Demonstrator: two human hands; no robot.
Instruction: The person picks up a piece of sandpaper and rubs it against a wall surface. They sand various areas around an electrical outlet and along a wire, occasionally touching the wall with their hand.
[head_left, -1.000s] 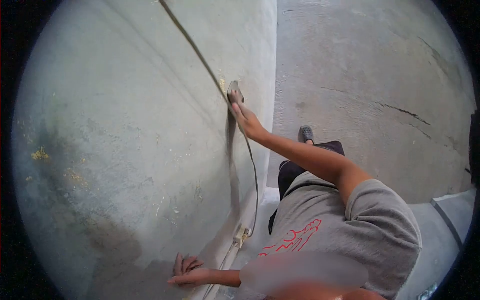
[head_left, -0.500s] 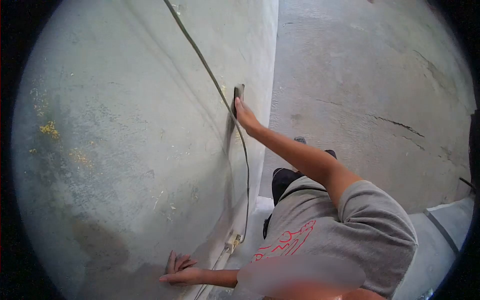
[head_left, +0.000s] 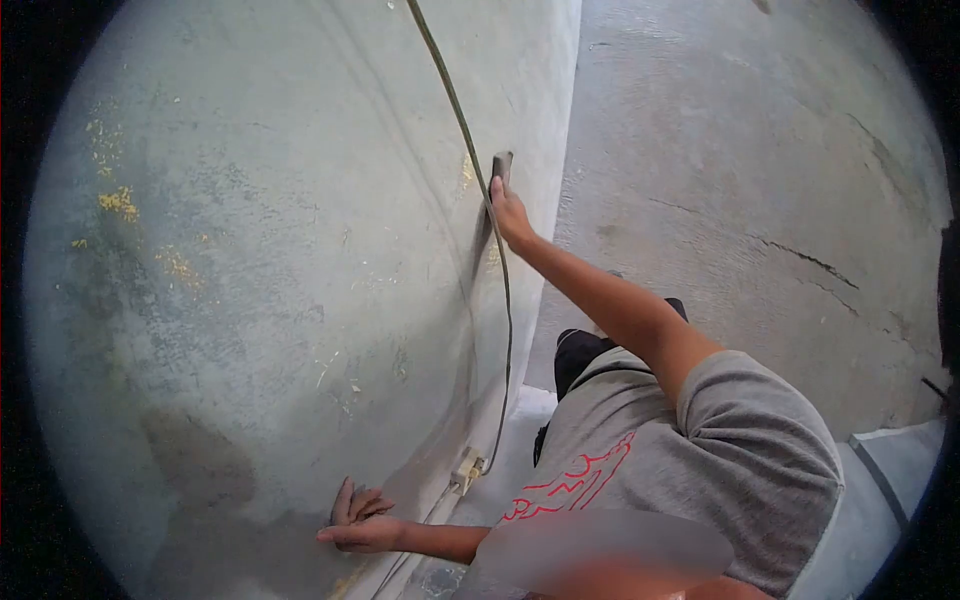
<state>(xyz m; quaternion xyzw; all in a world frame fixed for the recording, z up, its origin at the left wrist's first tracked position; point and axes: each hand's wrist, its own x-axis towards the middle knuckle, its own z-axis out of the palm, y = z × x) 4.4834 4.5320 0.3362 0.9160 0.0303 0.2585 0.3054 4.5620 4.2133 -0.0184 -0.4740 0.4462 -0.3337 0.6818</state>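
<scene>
My right hand is wrapped round a narrow grey block with a dark side, held against the pale, scuffed wall close to its corner edge. I cannot tell exactly what the block is. A dark cable hangs down the wall and passes in front of the block's lower end, right beside the fingers. Low at the left, my left hand is palm up with fingers spread and nothing visible in it, near the wall's shadowed lower part.
The cable runs to a small outlet box with further wires below it. Yellow flecks mark the wall. On the right is a cracked concrete floor. A pale slab with a dark strip lies at the lower right.
The whole view has shifted, so the wall appears farther right. My right hand and the block have moved slightly up along the wall. My left hand keeps its spread pose.
</scene>
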